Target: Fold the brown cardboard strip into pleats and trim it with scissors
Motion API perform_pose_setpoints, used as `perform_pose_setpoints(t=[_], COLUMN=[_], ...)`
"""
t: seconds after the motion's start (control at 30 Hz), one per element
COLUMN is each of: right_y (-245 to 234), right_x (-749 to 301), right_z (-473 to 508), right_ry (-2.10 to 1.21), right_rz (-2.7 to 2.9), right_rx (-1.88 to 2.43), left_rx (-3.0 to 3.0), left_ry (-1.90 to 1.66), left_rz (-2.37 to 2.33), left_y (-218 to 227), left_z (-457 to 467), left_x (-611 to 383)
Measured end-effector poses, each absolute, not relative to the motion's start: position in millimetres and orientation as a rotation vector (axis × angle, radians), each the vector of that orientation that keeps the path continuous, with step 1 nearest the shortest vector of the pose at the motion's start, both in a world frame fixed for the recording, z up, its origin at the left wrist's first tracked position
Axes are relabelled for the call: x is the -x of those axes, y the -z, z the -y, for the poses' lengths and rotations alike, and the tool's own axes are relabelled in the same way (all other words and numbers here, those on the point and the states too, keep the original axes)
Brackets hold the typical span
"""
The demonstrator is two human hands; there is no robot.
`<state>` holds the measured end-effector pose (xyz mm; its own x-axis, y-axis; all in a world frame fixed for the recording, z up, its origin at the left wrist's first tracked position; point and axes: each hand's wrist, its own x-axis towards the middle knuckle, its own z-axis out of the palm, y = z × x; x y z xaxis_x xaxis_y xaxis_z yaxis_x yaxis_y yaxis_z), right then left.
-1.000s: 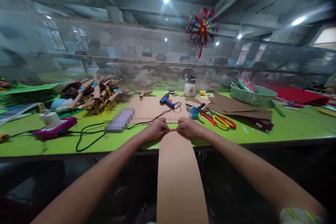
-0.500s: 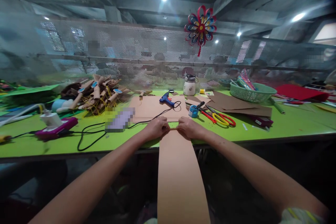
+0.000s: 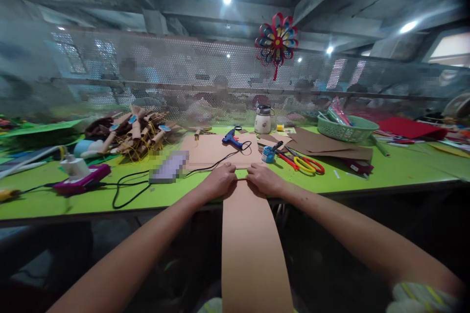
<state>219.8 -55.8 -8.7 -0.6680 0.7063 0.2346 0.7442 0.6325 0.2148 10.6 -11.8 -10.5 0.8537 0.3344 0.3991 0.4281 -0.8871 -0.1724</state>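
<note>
A long strip of brown cardboard [image 3: 253,244] runs from the table's front edge down toward my body. Its far end is curled into a narrow roll or fold. My left hand [image 3: 219,180] pinches that end on the left, fingers closed. On the right side of the same end, my right hand [image 3: 265,180] is closed on it too. Just beyond my hands lie flat brown cardboard sheets [image 3: 205,152], with a blue glue gun [image 3: 232,139] resting on them. A blue jar [image 3: 269,154] stands near my right hand, beside scissors with yellow handles [image 3: 304,165] and a red-handled tool [image 3: 289,160].
Left on the green table [image 3: 147,198] are a purple power strip [image 3: 82,178], black cable, a pixelated flat object [image 3: 169,166] and a pile of rolled cardboard pieces [image 3: 135,132]. A white bottle [image 3: 263,121], a green basket [image 3: 347,129] and brown sheets [image 3: 330,145] occupy the right side.
My view has shifted slightly, so the table items on the right appear a little further left. Both hands stay on the strip's curled end, with little visible movement.
</note>
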Motion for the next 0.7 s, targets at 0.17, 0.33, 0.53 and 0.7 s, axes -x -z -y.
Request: perform_pose_setpoints(t=[0.17, 0.33, 0.53, 0.7], right_y=[2, 4, 13, 17], right_x=[-216, -213, -216, -219], right_z=[65, 67, 66, 69], right_ry=[0.46, 0.524, 0.616, 0.733], right_rz=[2.734, 2.715, 2.614, 2.468], right_rx=[1.263, 1.318, 1.219, 1.087], left_rx=[2.803, 3.034, 3.157, 3.282], left_ry=[0.498, 0.565, 0.514, 0.504], left_rz=[0.576, 0.819, 1.478, 1.481], left_y=[8, -3, -9, -15], left_z=[23, 16, -9, -3], left_x=[-5, -7, -29, -30])
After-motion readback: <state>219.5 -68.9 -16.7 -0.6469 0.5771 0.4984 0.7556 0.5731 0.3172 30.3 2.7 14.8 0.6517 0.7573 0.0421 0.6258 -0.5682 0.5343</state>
